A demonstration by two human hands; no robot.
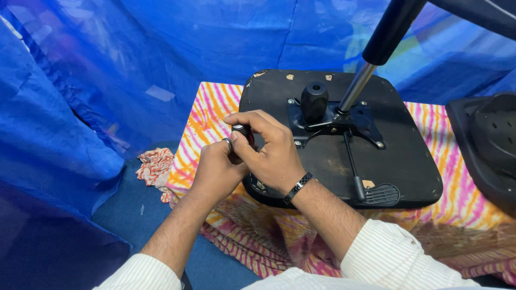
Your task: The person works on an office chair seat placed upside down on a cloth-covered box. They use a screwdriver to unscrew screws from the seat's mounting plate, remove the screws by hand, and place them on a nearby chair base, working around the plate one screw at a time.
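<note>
An upturned black office-chair seat [395, 157] lies on a striped pink, orange and white cloth [211, 112]. A metal mechanism plate [354, 119] with a black hub, a chrome gas cylinder [356, 87] and a lever with a paddle handle [380, 195] is fixed to its underside. My left hand [216, 172] and my right hand [272, 150] meet at the seat's near left edge. Both grip a small dark tool with a red-and-black handle [243, 131], held upright over the seat. A ring is on my left hand and a black bracelet on my right wrist.
Blue plastic sheeting [95, 65] surrounds the space. A black perforated chair backrest [498, 148] lies at the right. A crumpled orange-patterned rag [155, 163] sits on the blue floor to the left of the cloth. Another dark chair part hangs at the top right.
</note>
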